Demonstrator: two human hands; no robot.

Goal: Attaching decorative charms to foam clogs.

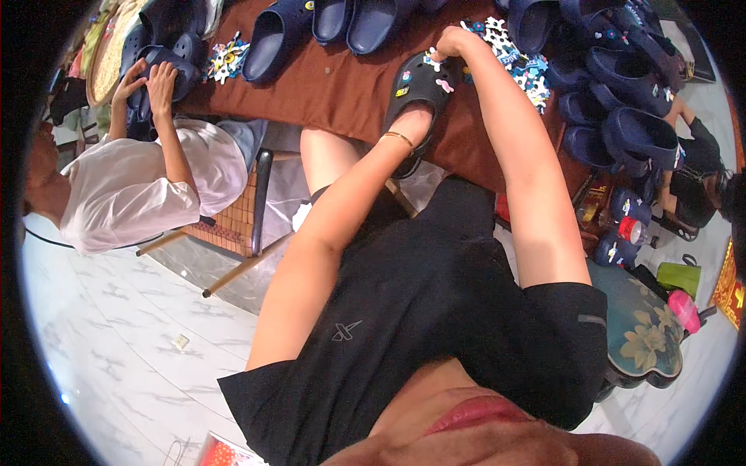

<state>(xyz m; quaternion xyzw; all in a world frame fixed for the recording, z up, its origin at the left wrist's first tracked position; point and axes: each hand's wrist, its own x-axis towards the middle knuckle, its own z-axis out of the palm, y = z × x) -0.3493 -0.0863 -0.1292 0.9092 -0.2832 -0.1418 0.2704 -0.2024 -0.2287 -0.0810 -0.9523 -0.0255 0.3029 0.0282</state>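
Charm-fitting step: left hand (414,124) grips inside the black clog (420,87) at twelve o'clock on the brown table (342,89), right hand (451,43) pinching a charm (432,59) onto it; next likely needs firm pressing.

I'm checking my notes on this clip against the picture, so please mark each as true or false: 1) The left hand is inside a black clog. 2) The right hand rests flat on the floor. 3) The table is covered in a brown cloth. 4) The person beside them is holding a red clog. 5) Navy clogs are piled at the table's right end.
1) The left hand is inside the black clog: true.
2) False: the right hand is up at the black clog's toe, fingers on a small charm.
3) The brown cloth covers the table: true.
4) False: the co-worker's hands hold a dark navy clog.
5) The navy clogs are piled at the right end: true.
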